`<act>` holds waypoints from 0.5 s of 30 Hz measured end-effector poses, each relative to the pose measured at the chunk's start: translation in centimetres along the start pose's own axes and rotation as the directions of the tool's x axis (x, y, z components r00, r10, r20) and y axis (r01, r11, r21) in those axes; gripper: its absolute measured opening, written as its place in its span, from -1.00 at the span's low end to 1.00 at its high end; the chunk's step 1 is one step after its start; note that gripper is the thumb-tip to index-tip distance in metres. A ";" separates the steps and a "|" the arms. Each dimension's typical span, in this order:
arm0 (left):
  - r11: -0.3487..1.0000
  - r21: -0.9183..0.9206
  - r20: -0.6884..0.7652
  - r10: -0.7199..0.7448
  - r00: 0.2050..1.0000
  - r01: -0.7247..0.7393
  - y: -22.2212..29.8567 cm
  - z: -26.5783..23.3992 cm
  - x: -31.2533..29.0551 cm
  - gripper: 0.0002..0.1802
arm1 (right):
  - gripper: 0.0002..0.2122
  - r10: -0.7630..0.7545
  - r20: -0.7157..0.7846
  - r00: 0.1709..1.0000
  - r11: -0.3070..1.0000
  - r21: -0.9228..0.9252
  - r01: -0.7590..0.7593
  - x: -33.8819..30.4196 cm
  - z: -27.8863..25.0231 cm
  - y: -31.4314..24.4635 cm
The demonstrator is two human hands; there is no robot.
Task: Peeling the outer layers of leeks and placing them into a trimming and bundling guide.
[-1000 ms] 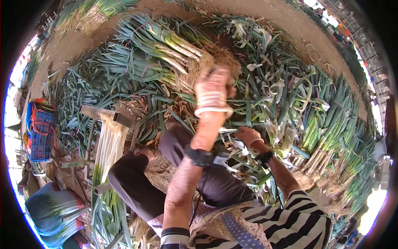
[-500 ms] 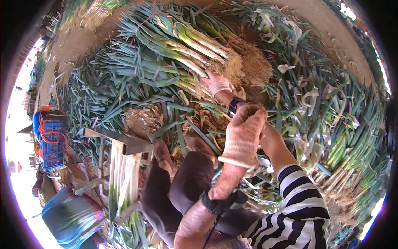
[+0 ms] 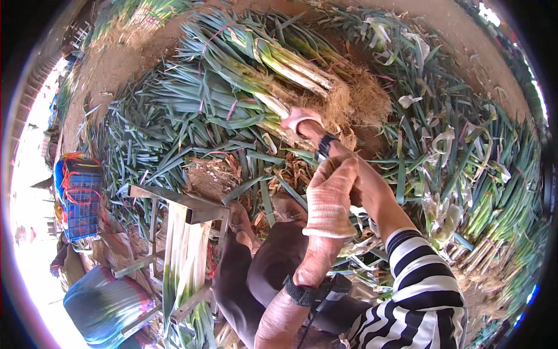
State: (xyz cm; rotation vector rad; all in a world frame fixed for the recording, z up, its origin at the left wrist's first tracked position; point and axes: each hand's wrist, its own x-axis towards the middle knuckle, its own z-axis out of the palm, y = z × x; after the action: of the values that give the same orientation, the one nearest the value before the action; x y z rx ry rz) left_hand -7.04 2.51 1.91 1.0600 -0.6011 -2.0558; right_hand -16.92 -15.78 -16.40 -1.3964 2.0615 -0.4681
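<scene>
In the head view, the only one we have, our right hand (image 3: 300, 117) is in among the pale stalks of the leeks (image 3: 272, 104), which lie toward the far edge of the heap (image 3: 145, 136), their roots (image 3: 365, 96) to the right. A second ago this hand was lower, by loose scraps, while our left hand (image 3: 331, 189) was up over the roots; they have since traded places, so the right is now the one at the stalks and the left is well apart from them. The right's fingers are lost behind its own back and the stalks, so we cannot tell how far they close or whether they grip. The left's fingers curl inward in front of our right forearm (image 3: 372, 195); the tips are hidden, and we cannot tell what they hold. The stand (image 3: 199, 210) hides the leek ends beneath it.
</scene>
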 end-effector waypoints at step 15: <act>0.949 -0.275 -0.135 -0.198 0.971 0.155 -8.7 6.3 2.9 -0.63 | -0.53 0.320 0.089 0.943 0.798 0.511 -0.319 -39.0 -23.2 12.1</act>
State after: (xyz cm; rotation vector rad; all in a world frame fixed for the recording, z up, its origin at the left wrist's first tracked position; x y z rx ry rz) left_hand -16.79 6.06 -1.94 1.1400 -0.1490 -2.1054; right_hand -30.17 23.91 5.00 -0.7084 1.9188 -0.8044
